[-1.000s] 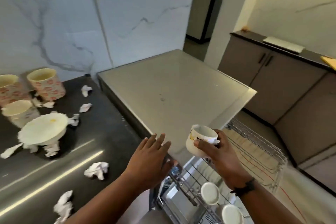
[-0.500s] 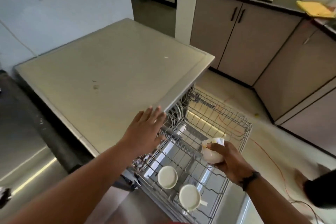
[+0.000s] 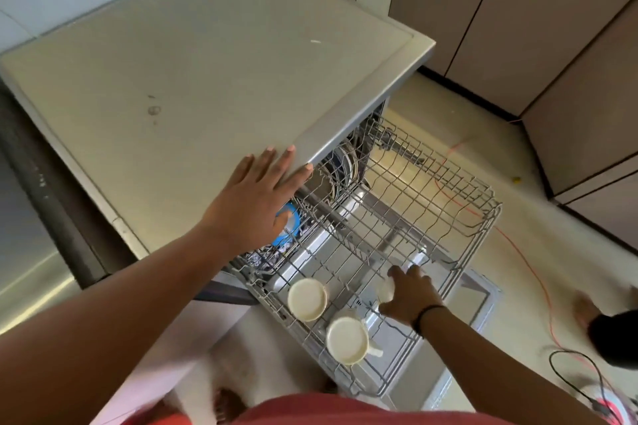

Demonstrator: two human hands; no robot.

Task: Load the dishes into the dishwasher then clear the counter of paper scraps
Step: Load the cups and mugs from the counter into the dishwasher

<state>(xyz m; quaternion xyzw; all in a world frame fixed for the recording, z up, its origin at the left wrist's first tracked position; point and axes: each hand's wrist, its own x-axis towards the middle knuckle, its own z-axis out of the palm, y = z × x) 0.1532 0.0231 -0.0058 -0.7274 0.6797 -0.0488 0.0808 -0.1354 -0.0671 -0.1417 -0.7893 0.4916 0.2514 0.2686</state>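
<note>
The dishwasher's wire upper rack [image 3: 459, 214] is pulled out over the open door. Two white cups [image 3: 307, 299] [image 3: 347, 340] sit upside down at its near left. My right hand [image 3: 409, 297] is down in the rack just right of them, its fingers curled over a white cup [image 3: 386, 289] that is mostly hidden beneath the hand. My left hand [image 3: 257, 198] rests flat, fingers straight, on the front edge of the grey dishwasher top [image 3: 207, 62]. Plates [image 3: 345, 162] stand inside the machine behind the rack.
A dark counter [image 3: 20, 241] lies at the left edge. Brown cabinets [image 3: 535, 28] line the far wall and right side. An orange cable [image 3: 518, 252] and a black cable [image 3: 580, 376] run over the floor at right, near a person's foot [image 3: 587, 310].
My right hand has carried the white cup from beside the dishwasher top down into the upper rack. The view swung right and down, off the counter. My left hand stayed on the dishwasher's edge.
</note>
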